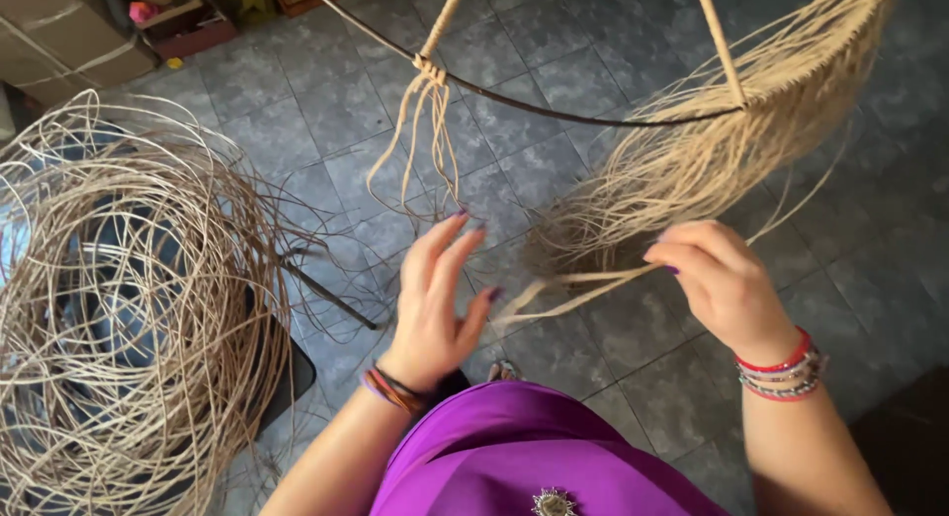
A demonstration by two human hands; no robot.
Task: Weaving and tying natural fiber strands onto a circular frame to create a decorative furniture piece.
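My right hand (720, 279) pinches a few flat tan cane strands (583, 284) that run left and down from a partly woven frame. The frame's dark metal rod (554, 109) curves across the top, with woven cane (791, 91) at the upper right and a loose bundle of strands (633, 195) hanging from it. My left hand (435, 299) is raised with fingers spread, its fingertips beside the strand ends and holding nothing. A knotted cane wrap (430, 71) on the rod trails several loose strands (420, 160) above my left hand.
A large tangled coil of cane (129, 308) lies on the left over a dark object. Cardboard boxes (69, 32) sit at the top left. The floor is grey tile (870, 279). My purple clothing (524, 457) fills the bottom centre.
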